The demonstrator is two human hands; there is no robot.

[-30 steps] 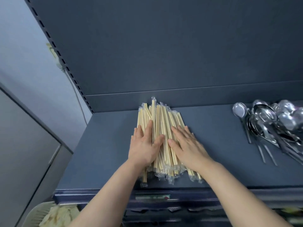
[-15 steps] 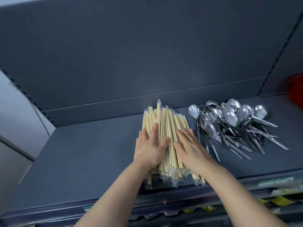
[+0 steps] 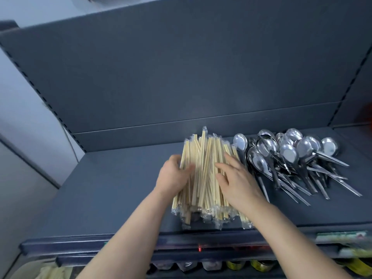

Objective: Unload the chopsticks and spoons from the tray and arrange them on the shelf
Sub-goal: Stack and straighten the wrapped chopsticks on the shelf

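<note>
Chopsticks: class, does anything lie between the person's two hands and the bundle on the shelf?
Nothing visible does. The left hand and the right hand already rest on the chopsticks, which lie on the shelf beside the spoons.

Soft, even light falls from above and casts only faint shadows. The spoons [image 3: 298, 156] flare white with glare. Motion blur smears the left hand [image 3: 173, 176] and the near shelf [image 3: 100, 188] edge. Wide-angle distortion bends lines at the frame's sides.
</note>
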